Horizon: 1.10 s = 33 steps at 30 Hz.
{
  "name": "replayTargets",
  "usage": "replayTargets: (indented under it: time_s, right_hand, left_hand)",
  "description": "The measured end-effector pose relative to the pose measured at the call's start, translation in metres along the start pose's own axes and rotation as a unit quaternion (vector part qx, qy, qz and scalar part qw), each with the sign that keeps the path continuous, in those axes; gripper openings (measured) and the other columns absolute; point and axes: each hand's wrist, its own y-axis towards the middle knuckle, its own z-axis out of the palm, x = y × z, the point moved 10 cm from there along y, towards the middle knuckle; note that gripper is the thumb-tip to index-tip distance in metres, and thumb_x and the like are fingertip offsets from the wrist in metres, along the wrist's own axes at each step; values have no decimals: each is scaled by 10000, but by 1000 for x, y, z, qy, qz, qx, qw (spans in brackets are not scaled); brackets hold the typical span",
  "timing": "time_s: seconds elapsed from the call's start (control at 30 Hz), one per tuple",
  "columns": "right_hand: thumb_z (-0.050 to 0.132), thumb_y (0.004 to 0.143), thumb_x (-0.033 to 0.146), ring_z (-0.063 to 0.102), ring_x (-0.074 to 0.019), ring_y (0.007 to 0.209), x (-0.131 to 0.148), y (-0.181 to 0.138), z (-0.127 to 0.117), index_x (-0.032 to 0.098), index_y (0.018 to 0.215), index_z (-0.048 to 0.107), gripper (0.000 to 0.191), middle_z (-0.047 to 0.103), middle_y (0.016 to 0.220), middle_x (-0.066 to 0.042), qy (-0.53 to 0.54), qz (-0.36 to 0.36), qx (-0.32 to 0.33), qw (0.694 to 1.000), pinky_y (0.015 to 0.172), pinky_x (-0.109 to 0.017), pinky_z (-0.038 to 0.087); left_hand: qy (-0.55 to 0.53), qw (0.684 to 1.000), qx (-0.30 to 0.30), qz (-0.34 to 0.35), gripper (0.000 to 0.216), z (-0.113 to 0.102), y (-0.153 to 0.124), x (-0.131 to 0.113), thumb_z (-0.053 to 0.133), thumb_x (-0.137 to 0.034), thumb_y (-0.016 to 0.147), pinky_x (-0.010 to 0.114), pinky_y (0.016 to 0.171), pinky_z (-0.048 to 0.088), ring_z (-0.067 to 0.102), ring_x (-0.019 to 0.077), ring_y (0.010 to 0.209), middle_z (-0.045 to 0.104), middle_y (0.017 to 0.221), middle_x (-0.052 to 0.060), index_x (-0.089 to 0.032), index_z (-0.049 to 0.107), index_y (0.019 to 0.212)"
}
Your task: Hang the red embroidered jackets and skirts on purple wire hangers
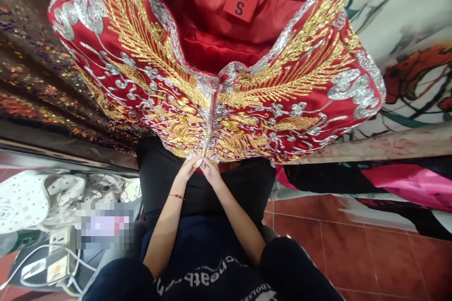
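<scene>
A red garment [148, 70] with dense gold and silver embroidery hangs in front of me, its red lining and an "S" size label [242, 2] showing at the top. My left hand [189, 168] and my right hand [211, 170] meet at the lower middle of the garment, where its two front edges join. Both hands have their fingers pinched on the embroidered hem there. A thin red cord circles my left wrist. Below the garment sits a black fabric [165, 183], partly behind my forearms.
Dark sequined cloth [31, 70] fills the left. A white floral print fabric [409, 42] and a pink cloth [406, 183] lie at the right. Red floor tiles [353, 249] show lower right. White spotted items [24, 197] and a power strip [56, 263] sit lower left.
</scene>
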Motion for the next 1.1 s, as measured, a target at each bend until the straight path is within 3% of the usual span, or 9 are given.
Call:
replayTargets:
  time_s: [0.33, 0.63, 0.93, 1.1]
  right_hand:
    - [626, 966, 367, 665, -179, 986, -7, -6, 4, 161, 1208, 622, 318, 658, 1180, -74, 29, 37, 13, 999, 843, -376, 592]
    - [622, 967, 374, 662, -187, 1012, -8, -5, 7, 169, 1227, 617, 331, 652, 1210, -80, 57, 42, 9, 997, 862, -389, 590]
    - [650, 952, 271, 626, -94, 724, -2, -6, 10, 131, 949, 653, 139, 670, 878, 3, 77, 36, 13, 996, 668, -247, 552]
    - [634, 964, 337, 659, -128, 831, -3, -5, 8, 141, 1081, 647, 229, 679, 1014, -34, 61, 44, 16, 997, 732, -297, 583]
  left_hand:
    - [8, 999, 26, -24, 176, 6, -3, 2, 867, -167, 677, 247, 632, 552, 669, 135, 598, 736, 700, 50, -98, 732, 766]
    - [33, 999, 29, -26, 171, 5, -2, 2, 861, -186, 694, 258, 675, 536, 660, 130, 619, 732, 701, 40, -116, 721, 765]
    - [34, 999, 26, 6, 239, 5, -2, -1, 891, -194, 639, 253, 641, 522, 648, 127, 598, 720, 682, 27, -125, 713, 785]
    - [22, 999, 21, 42, 303, 6, -3, -3, 908, -181, 604, 259, 670, 540, 658, 128, 615, 725, 710, 25, -112, 715, 827]
